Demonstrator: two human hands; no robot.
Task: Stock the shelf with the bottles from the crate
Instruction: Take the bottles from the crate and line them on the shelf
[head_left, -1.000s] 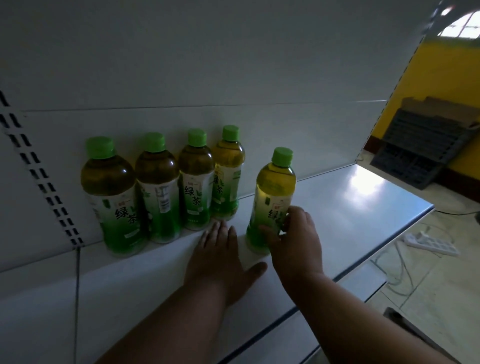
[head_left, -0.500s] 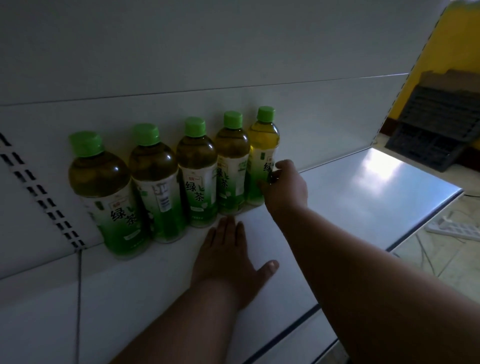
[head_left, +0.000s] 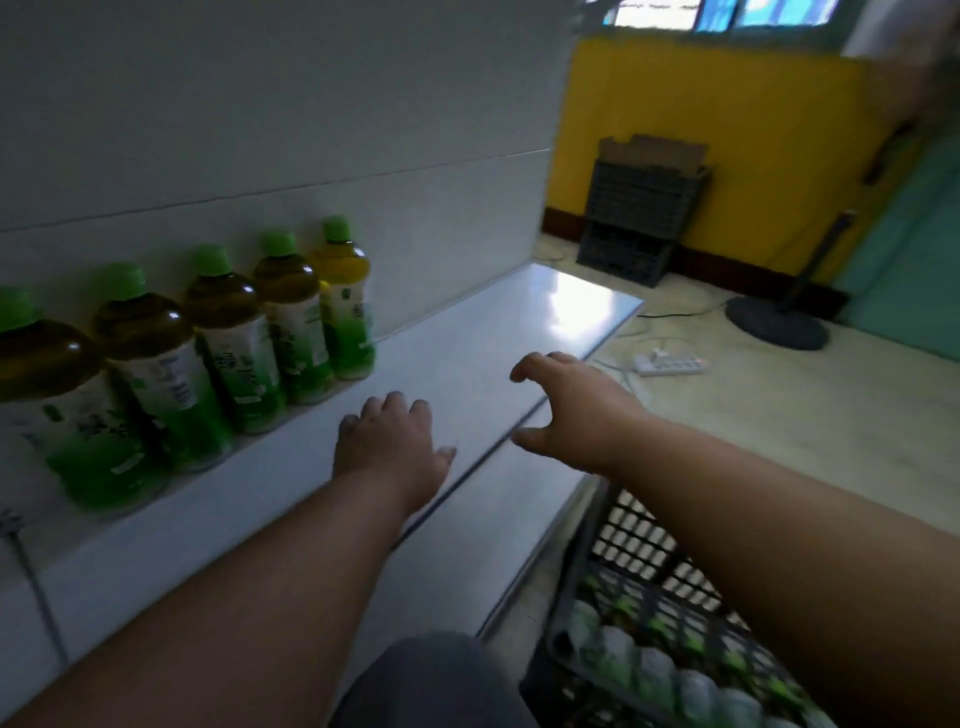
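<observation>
Standing by the shelf (head_left: 498, 332), a person has both hands out and neither one holds a bottle. The left hand (head_left: 387, 447) lies flat on the shelf top with its fingers relaxed, palm down. It looks like it rests there to steady the person while they lean. The right hand (head_left: 563, 405) floats just above the front edge of the shelf. Its fingers and thumb are spread and bent a little, like a claw, but nothing is between them.

Up and to the left of the left hand, five green tea bottles (head_left: 244, 343) stand in a row against the back wall (head_left: 260, 130). They touch side by side, all upright with green caps on top. Tucked back like that, they leave the shelf bare in front of the hands and off to the right of them. The bottle at the end of the row (head_left: 345, 301) is the one closest to the right hand, but it is well apart from it.

Below the right arm sits a dark crate (head_left: 639, 566) on the floor. More bottles (head_left: 654, 670) lie inside it, close to the person's body. My guess is the right hand needs to go down there for the next bottle, which would stand beside the end of the row.

The picture is blurry, so small things are hard to tell.
</observation>
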